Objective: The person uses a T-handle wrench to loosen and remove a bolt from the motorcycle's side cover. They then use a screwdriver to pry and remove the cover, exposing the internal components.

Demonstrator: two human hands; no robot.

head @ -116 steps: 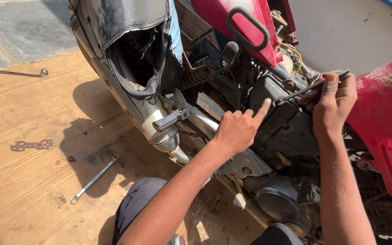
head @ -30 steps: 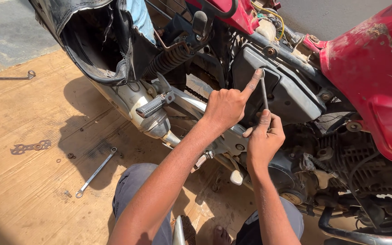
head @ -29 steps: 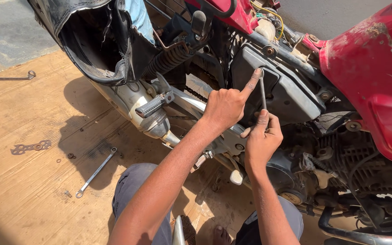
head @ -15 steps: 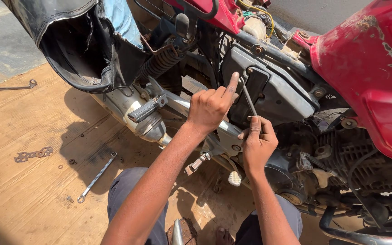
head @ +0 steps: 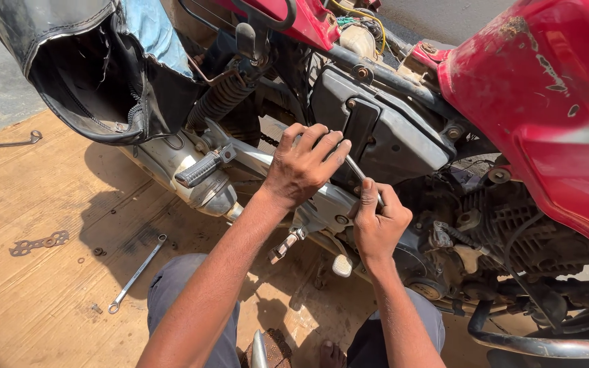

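Two hands at the motorcycle's side. Left hand (head: 303, 165): fingers curled over the upper end of a thin metal rod (head: 356, 168), resting on the black side cover (head: 390, 129). Right hand (head: 378, 225): fist closed round the rod's lower end, just above the engine casing (head: 414, 255). Rod: slanted between my hands. Spanner (head: 136, 272): lying on the wooden floor (head: 28, 300), well apart. Footpeg (head: 202, 168): left of my left wrist.

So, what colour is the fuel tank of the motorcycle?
The fuel tank is red, with some chipped, rusty spots. The head view shows it best, at upper right.
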